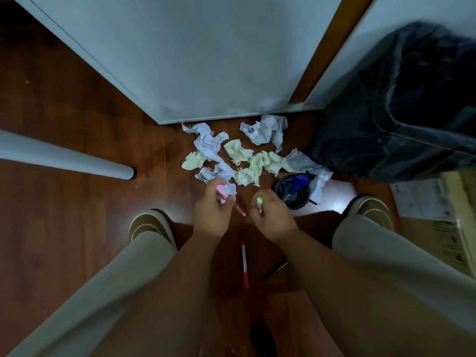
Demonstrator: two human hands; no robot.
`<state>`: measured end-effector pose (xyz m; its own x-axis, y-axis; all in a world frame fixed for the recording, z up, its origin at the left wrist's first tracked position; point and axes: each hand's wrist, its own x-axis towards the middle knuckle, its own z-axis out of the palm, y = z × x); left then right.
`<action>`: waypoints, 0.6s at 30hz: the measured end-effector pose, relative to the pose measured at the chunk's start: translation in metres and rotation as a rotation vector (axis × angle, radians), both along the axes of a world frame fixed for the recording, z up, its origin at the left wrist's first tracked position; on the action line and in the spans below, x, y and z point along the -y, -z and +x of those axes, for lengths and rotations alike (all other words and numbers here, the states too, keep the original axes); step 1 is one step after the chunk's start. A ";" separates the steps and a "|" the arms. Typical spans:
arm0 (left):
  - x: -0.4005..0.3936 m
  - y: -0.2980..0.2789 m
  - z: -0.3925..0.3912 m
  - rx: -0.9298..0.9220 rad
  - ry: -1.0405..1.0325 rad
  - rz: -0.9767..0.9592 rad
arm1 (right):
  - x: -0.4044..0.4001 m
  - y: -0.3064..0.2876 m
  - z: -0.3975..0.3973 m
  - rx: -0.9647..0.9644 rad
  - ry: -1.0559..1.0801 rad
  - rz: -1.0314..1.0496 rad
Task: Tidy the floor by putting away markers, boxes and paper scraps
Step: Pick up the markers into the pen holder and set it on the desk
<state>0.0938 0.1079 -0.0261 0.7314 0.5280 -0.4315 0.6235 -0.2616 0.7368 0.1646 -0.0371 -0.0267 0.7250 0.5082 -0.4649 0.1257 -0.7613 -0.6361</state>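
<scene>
My left hand (210, 217) is closed around a pink marker (222, 191); its pink tip pokes out below the fingers. My right hand (273, 219) grips a green-and-white marker (259, 203). Both hands hover over the wooden floor just in front of a heap of crumpled paper scraps (247, 161), white and pale yellow. A small black mesh pen cup (292, 191) with blue items inside stands right of my right hand. An orange marker (244, 264) and a dark marker (274, 269) lie on the floor between my forearms.
A white cabinet (206, 60) rises behind the scraps. A black bin bag (401, 104) stands at the right, with printed cardboard (425, 202) below it. A white table leg (64, 158) crosses the left. My shoes (149, 225) flank the hands.
</scene>
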 end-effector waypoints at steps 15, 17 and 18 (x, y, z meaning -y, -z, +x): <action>0.071 -0.020 0.070 0.045 0.254 -0.012 | 0.075 -0.012 0.044 -0.182 0.828 0.141; 0.064 -0.013 0.054 0.028 0.140 0.014 | 0.074 -0.005 0.044 -0.225 0.874 0.143; 0.060 -0.006 0.042 0.003 0.097 0.026 | 0.074 -0.002 0.040 -0.220 0.916 0.146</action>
